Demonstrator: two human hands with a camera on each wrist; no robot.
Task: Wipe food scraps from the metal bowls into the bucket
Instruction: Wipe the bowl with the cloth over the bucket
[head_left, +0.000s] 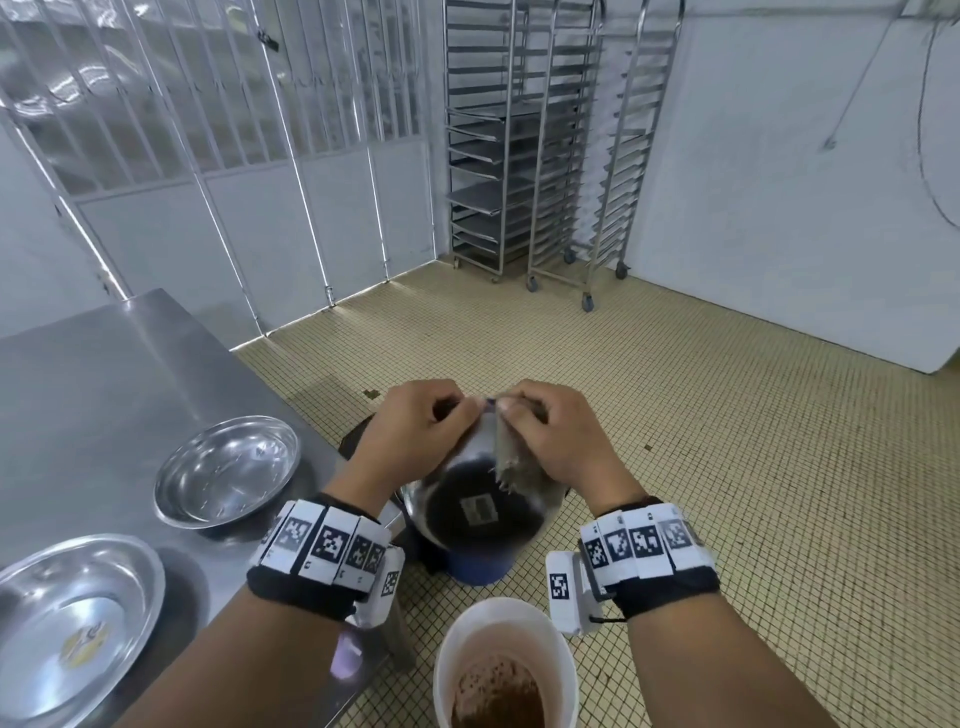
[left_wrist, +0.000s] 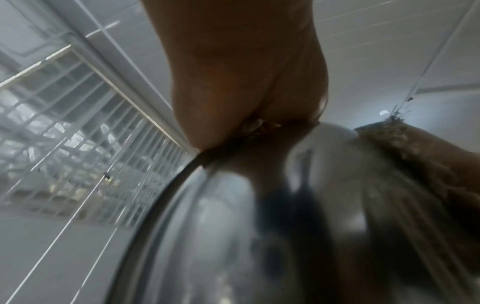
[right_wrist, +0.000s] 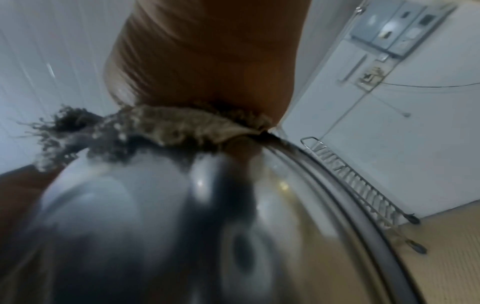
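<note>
My left hand (head_left: 415, 431) gripped the far rim of the tilted metal bowl (head_left: 478, 512), fingers curled over the edge. My right hand (head_left: 558, 434) pinched a frayed beige cloth (head_left: 511, 460) against that same rim, the cloth draping over the bowl's outside. I held the bowl above the floor, its underside facing me. Just nearer me stood the white bucket (head_left: 561, 654), brown scraps inside. To my left, the stainless steel surface (head_left: 104, 374) carried two more metal bowls (head_left: 228, 470), both upright. Beyond lay a yellow tiled floor (head_left: 727, 415), wheeled tray racks (head_left: 545, 145) against the white wall, and a barred metal gate (head_left: 218, 130).
</note>
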